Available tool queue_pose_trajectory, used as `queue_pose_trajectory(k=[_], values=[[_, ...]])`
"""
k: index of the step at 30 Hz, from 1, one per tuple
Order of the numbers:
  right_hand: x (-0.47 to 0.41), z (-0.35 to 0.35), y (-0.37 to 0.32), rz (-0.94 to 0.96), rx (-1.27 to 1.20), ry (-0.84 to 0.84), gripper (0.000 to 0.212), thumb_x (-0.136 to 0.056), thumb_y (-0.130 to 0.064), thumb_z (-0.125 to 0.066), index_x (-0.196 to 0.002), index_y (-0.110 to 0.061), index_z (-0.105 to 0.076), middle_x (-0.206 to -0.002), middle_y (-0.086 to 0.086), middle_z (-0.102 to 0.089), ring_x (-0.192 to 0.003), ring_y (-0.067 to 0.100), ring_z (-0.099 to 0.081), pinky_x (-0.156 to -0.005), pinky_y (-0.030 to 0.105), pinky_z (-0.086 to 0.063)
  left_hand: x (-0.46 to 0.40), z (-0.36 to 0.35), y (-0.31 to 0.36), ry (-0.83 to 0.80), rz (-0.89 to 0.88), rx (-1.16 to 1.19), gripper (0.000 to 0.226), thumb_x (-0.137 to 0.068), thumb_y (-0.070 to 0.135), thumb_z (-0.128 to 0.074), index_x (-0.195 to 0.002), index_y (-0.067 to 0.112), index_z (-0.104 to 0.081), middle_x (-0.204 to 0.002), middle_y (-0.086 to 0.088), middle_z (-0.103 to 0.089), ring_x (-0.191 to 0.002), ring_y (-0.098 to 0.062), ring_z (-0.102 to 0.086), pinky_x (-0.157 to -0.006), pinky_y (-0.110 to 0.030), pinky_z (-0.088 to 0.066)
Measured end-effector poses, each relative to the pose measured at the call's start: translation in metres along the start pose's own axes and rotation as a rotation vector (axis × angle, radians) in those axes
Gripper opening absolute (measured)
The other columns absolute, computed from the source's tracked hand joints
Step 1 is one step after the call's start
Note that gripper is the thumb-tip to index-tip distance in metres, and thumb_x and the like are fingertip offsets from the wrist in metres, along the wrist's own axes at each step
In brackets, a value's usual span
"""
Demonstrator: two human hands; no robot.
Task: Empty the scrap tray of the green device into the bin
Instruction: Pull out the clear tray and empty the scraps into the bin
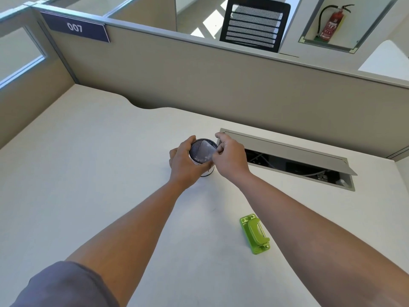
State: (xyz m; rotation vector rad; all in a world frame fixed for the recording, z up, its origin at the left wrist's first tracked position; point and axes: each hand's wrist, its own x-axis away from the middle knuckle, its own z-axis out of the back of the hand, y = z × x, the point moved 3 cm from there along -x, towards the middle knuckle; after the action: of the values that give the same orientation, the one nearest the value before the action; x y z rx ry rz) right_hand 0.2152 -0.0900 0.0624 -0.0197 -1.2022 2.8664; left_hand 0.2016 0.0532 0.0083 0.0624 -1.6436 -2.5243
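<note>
A small round black mesh bin (pixel 197 154) stands on the white desk (pixel 99 173), tilted toward me. My left hand (pixel 184 161) is wrapped around its side. My right hand (pixel 229 157) pinches a translucent grey scrap tray (pixel 206 151) and holds it inside the bin's mouth. The green device (pixel 255 234), a hole punch, lies on the desk nearer to me and to the right, apart from both hands.
An open cable hatch (pixel 287 160) with a raised grey lid is set into the desk just right of my right hand. A beige partition (pixel 221 85) runs along the desk's far edge. An office chair (pixel 254 23) and a fire extinguisher (pixel 332 23) stand beyond it.
</note>
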Motion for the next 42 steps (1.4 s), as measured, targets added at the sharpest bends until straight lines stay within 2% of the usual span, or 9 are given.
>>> queue_pose_trajectory(k=[5,11,14,19,24,30,33,36,42], values=[[0.003,-0.004,-0.002,0.051,0.074,0.079,0.022,-0.083,-0.004,-0.058,-0.099,-0.014,-0.071,-0.092,0.005,-0.069,-0.086,0.025,-0.063,-0.078,0.037,-0.053,0.0,0.001,0.0,-0.005,0.004,-0.012,0.096,-0.067,0.038,-0.088,-0.149,0.032,-0.041,-0.115,0.044,-0.038,-0.139,-0.009,-0.027,-0.117,-0.039,-0.034],[0.005,-0.001,0.003,0.129,0.07,0.153,0.011,-0.083,-0.007,-0.061,-0.088,-0.012,-0.069,-0.091,0.004,-0.065,-0.079,0.017,-0.052,-0.07,0.029,-0.04,0.0,0.001,0.001,0.0,0.007,-0.005,0.094,-0.067,0.04,-0.087,-0.149,0.031,-0.041,-0.116,0.038,-0.043,-0.139,-0.01,-0.027,-0.117,-0.038,-0.033],[0.007,-0.001,0.006,0.154,0.062,0.162,0.008,-0.079,-0.003,-0.06,-0.08,-0.011,-0.063,-0.087,0.005,-0.062,-0.077,0.021,-0.054,-0.067,0.034,-0.043,0.0,0.001,0.001,-0.001,0.01,-0.002,0.094,-0.068,0.039,-0.088,-0.149,0.031,-0.041,-0.117,0.035,-0.044,-0.139,-0.011,-0.026,-0.118,-0.038,-0.031],[0.012,-0.002,0.012,0.21,0.051,0.186,0.01,-0.075,0.001,-0.06,-0.075,-0.009,-0.057,-0.082,0.001,-0.055,-0.073,0.021,-0.052,-0.063,0.033,-0.041,-0.001,0.0,-0.002,-0.002,0.018,0.008,0.093,-0.067,0.042,-0.086,-0.149,0.034,-0.041,-0.124,0.025,-0.05,-0.138,-0.01,-0.026,-0.118,-0.037,-0.032],[0.016,-0.004,0.013,0.225,0.047,0.163,0.009,-0.074,0.002,-0.06,-0.073,-0.007,-0.055,-0.082,0.004,-0.055,-0.072,0.024,-0.052,-0.061,0.035,-0.043,-0.002,0.001,-0.002,-0.011,0.028,0.005,0.093,-0.068,0.037,-0.086,-0.149,0.035,-0.041,-0.116,0.038,-0.043,-0.139,-0.009,-0.026,-0.118,-0.037,-0.032],[0.019,-0.006,0.014,0.228,0.053,0.132,0.009,-0.074,0.002,-0.06,-0.072,-0.006,-0.056,-0.081,0.004,-0.054,-0.071,0.025,-0.052,-0.06,0.035,-0.042,-0.002,0.001,-0.001,-0.016,0.027,-0.008,0.093,-0.069,0.034,-0.087,-0.149,0.034,-0.04,-0.114,0.039,-0.04,-0.139,-0.012,-0.028,-0.118,-0.039,-0.032],[0.022,-0.007,0.019,0.211,0.063,0.105,0.009,-0.075,0.002,-0.06,-0.072,-0.005,-0.056,-0.082,0.002,-0.053,-0.072,0.023,-0.051,-0.06,0.034,-0.041,-0.002,0.001,-0.001,-0.011,0.009,-0.023,0.094,-0.067,0.036,-0.088,-0.149,0.033,-0.041,-0.119,0.032,-0.047,-0.138,-0.011,-0.028,-0.118,-0.041,-0.032],[0.025,-0.007,0.021,0.205,0.045,0.114,0.009,-0.076,0.002,-0.06,-0.072,-0.005,-0.055,-0.083,0.003,-0.053,-0.072,0.023,-0.051,-0.062,0.037,-0.044,-0.002,0.001,-0.001,-0.014,0.014,-0.015,0.096,-0.066,0.037,-0.089,-0.149,0.033,-0.041,-0.117,0.038,-0.043,-0.138,-0.011,-0.028,-0.118,-0.04,-0.033],[0.029,-0.004,0.021,0.224,0.019,0.148,0.011,-0.075,0.003,-0.06,-0.07,-0.005,-0.056,-0.08,0.005,-0.056,-0.071,0.022,-0.051,-0.062,0.038,-0.045,-0.002,0.001,-0.002,-0.007,0.004,-0.028,0.097,-0.065,0.038,-0.091,-0.149,0.033,-0.042,-0.116,0.036,-0.044,-0.137,-0.012,-0.028,-0.118,-0.041,-0.033]])
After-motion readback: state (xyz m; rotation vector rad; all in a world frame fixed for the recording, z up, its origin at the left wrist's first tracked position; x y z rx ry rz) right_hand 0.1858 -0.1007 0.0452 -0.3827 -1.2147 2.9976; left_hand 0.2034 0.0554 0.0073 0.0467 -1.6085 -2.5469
